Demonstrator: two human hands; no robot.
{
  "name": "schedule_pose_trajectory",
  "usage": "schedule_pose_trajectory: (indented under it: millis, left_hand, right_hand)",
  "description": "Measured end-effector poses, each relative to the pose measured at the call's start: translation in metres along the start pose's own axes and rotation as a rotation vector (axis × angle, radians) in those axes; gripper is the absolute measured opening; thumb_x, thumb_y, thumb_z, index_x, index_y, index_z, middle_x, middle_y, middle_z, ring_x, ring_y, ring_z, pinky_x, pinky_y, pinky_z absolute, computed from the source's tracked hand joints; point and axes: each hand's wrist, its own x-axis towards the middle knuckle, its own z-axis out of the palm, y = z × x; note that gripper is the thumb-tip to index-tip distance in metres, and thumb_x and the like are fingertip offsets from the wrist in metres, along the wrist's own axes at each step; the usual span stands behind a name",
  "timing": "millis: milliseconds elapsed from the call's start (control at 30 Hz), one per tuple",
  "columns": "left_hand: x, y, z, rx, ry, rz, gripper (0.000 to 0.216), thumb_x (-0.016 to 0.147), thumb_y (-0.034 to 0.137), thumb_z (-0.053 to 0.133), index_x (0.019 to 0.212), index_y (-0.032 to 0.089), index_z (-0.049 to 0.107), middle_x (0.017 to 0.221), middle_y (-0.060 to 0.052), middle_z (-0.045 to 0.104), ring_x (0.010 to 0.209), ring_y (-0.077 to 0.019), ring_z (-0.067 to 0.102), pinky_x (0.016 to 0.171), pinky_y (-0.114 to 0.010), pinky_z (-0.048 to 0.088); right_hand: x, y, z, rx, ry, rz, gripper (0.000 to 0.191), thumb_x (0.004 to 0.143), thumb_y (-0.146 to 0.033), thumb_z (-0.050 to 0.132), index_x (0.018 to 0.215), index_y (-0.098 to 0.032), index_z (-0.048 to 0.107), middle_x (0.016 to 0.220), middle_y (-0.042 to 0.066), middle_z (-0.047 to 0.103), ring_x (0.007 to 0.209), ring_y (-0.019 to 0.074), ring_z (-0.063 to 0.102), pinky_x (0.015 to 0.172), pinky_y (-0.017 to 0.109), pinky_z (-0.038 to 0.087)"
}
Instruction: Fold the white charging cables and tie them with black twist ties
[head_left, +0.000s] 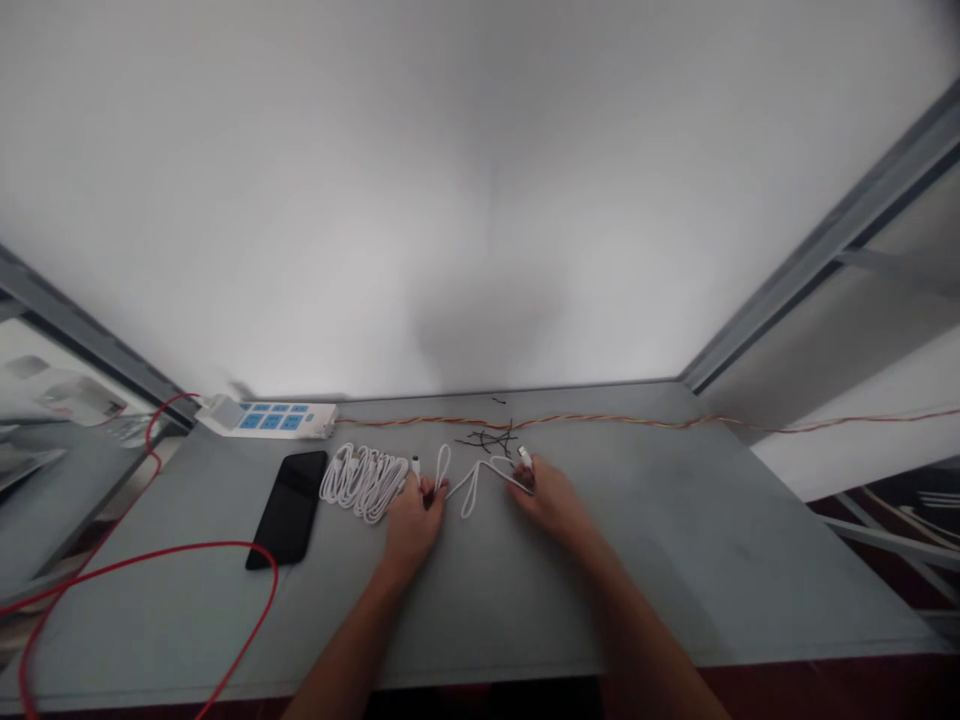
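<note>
A white USB cable stretches between my two hands in loose bends, low over the grey table. My left hand is closed on one end of it, where a small plug with a dark tip and a loop stick up from the fingers. My right hand grips the other end, its USB plug showing above the fingertips. Just left of my left hand lies a row of coiled white cables. Behind the stretched cable, between the hands, is a small pile of black twist ties.
A black phone lies left of the coils. Behind it sits a white power strip with blue sockets and a plugged-in adapter. A red cable loops over the table's left side. Twisted red-yellow wire runs along the back by the white wall.
</note>
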Motion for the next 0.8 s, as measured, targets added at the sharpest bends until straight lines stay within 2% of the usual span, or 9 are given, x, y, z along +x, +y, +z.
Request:
schedule_pose_trajectory:
  millis: [67, 167, 267, 333, 467, 633, 733, 800]
  left_hand:
    - [0.001, 0.0, -0.002, -0.119, 0.011, -0.041, 0.029, 0.079, 0.037, 0.056, 0.069, 0.024, 0.033, 0.075, -0.002, 0.067, 0.071, -0.0199, 0.065, 0.067, -0.032, 0.046]
    - [0.003, 0.0, -0.006, -0.38, -0.049, -0.114, 0.031, 0.078, 0.036, 0.058, 0.071, 0.024, 0.03, 0.087, -0.006, 0.072, 0.073, -0.0199, 0.068, 0.065, -0.032, 0.049]
    - [0.005, 0.002, -0.007, -0.567, -0.105, -0.184, 0.034, 0.076, 0.036, 0.061, 0.074, 0.024, 0.029, 0.091, -0.007, 0.072, 0.065, -0.0194, 0.069, 0.049, -0.028, 0.047]
    - [0.005, 0.004, -0.006, -0.634, -0.157, -0.232, 0.037, 0.074, 0.037, 0.063, 0.075, 0.024, 0.029, 0.091, -0.008, 0.072, 0.063, -0.0203, 0.07, 0.039, -0.023, 0.042]
    - [0.003, 0.007, -0.003, -0.694, -0.222, -0.28, 0.041, 0.072, 0.043, 0.067, 0.076, 0.022, 0.032, 0.09, -0.01, 0.07, 0.07, -0.0242, 0.072, 0.035, -0.019, 0.038]
    - [0.002, 0.008, -0.003, -0.636, -0.223, -0.3, 0.046, 0.068, 0.05, 0.07, 0.075, 0.021, 0.034, 0.096, -0.012, 0.069, 0.07, -0.0228, 0.071, 0.037, -0.02, 0.041]
    - [0.004, 0.007, -0.003, -0.611, -0.238, -0.294, 0.047, 0.067, 0.05, 0.071, 0.074, 0.021, 0.035, 0.088, -0.011, 0.071, 0.073, -0.0245, 0.071, 0.038, -0.02, 0.042]
    - [0.005, 0.007, -0.003, -0.657, -0.266, -0.322, 0.047, 0.07, 0.056, 0.066, 0.074, 0.021, 0.034, 0.083, -0.01, 0.071, 0.073, -0.0258, 0.072, 0.038, -0.02, 0.041]
  right_hand:
    - [-0.002, -0.001, -0.003, 0.062, -0.045, 0.012, 0.013, 0.077, -0.03, 0.06, 0.082, -0.02, 0.054, 0.077, 0.007, 0.066, 0.069, 0.0208, 0.061, 0.062, 0.031, 0.044]
    - [-0.006, -0.003, -0.002, 0.177, -0.019, 0.017, 0.017, 0.074, -0.034, 0.065, 0.078, -0.021, 0.054, 0.076, 0.006, 0.067, 0.067, 0.0207, 0.061, 0.061, 0.032, 0.044]
    - [-0.012, -0.009, 0.005, 0.379, 0.002, 0.088, 0.02, 0.069, -0.034, 0.069, 0.078, -0.021, 0.057, 0.076, 0.004, 0.067, 0.065, 0.0193, 0.062, 0.058, 0.031, 0.046]
    - [-0.016, -0.014, 0.012, 0.541, -0.067, 0.138, 0.019, 0.069, -0.031, 0.069, 0.078, -0.02, 0.057, 0.075, 0.003, 0.067, 0.063, 0.018, 0.063, 0.055, 0.029, 0.048]
    - [-0.02, -0.026, 0.029, 0.805, -0.168, 0.187, 0.018, 0.07, -0.029, 0.066, 0.079, -0.021, 0.054, 0.073, 0.002, 0.066, 0.058, 0.0155, 0.061, 0.05, 0.027, 0.049]
    - [-0.022, -0.034, 0.035, 0.839, -0.192, 0.168, 0.024, 0.076, -0.04, 0.063, 0.078, -0.022, 0.049, 0.073, 0.0, 0.06, 0.052, 0.0132, 0.058, 0.042, 0.024, 0.044]
    - [-0.024, -0.034, 0.031, 0.823, -0.208, 0.139, 0.026, 0.081, -0.046, 0.058, 0.081, -0.021, 0.05, 0.068, 0.0, 0.058, 0.056, 0.0137, 0.059, 0.044, 0.024, 0.045]
    - [-0.025, -0.032, 0.028, 0.825, -0.221, 0.129, 0.028, 0.083, -0.049, 0.054, 0.085, -0.021, 0.053, 0.071, 0.001, 0.059, 0.06, 0.0145, 0.06, 0.045, 0.023, 0.046]
